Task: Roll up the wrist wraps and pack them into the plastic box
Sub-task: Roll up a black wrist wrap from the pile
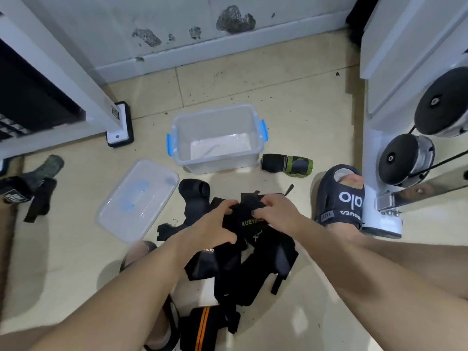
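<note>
A pile of black wrist wraps [243, 264] lies on the tiled floor in front of me. My left hand [215, 224] grips the top wrap [249, 219], which has gold lettering, from the left. My right hand [274, 211] pinches the same wrap from the right. Beyond the pile stands the clear plastic box [182, 138] with blue latches, open, with only a white sheet on its bottom. A rolled green and black wrap [287, 164] lies on the floor right of the box. A black rolled sleeve [193, 190] sits just behind the pile.
The box's clear lid [136, 198] lies on the floor at left. More dark wraps [33, 183] lie at far left. My right foot in a dark slipper [342, 198] rests beside a white gym machine base [385, 219] with pulleys. A white frame foot [119, 125] stands left of the box.
</note>
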Action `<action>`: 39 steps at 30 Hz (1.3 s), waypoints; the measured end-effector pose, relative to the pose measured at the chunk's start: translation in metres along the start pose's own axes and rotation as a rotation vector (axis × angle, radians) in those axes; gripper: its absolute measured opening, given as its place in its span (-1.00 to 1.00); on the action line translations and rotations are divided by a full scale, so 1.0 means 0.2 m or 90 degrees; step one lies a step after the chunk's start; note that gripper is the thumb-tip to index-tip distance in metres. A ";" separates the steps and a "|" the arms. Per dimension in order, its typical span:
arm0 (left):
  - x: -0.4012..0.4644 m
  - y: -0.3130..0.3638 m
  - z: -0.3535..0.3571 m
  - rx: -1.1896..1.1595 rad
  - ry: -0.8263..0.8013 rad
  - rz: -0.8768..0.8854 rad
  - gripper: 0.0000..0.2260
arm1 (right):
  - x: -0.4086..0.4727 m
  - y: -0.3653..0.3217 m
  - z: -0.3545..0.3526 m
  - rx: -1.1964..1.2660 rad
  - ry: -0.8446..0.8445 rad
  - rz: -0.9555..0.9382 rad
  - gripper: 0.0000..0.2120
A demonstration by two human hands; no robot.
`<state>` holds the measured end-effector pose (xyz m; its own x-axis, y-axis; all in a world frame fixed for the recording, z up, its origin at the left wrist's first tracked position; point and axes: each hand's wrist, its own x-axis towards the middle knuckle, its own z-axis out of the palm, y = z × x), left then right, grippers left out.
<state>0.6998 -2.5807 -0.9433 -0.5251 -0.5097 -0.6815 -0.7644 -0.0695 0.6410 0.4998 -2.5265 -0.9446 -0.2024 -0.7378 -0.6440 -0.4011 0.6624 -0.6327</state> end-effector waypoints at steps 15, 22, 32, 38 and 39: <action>-0.59 0.34 -0.13 -0.293 0.102 0.172 -0.75 | -0.56 -0.51 -0.15 0.537 0.057 -0.127 -0.92; -0.72 0.39 -0.35 -0.397 0.364 0.116 -0.85 | -0.60 -0.47 -0.11 0.436 -0.093 -0.057 -0.67; -0.75 0.02 -0.40 -0.134 0.448 -0.149 -0.78 | -0.48 -0.48 0.22 0.188 -0.075 0.068 -0.87; -0.72 -0.11 -0.44 -0.104 0.425 -0.156 -0.83 | -0.29 -0.30 0.36 0.025 -0.091 0.077 -0.73; -0.71 -0.14 -0.45 -0.114 0.407 -0.147 -0.85 | -0.25 -0.29 0.40 -0.032 -0.102 0.044 -0.63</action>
<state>0.8288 -2.5832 -0.8320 0.0084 -0.8650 -0.5017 -0.7276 -0.3494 0.5904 0.6044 -2.5172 -0.9103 -0.0874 -0.6580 -0.7479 -0.4355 0.7005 -0.5654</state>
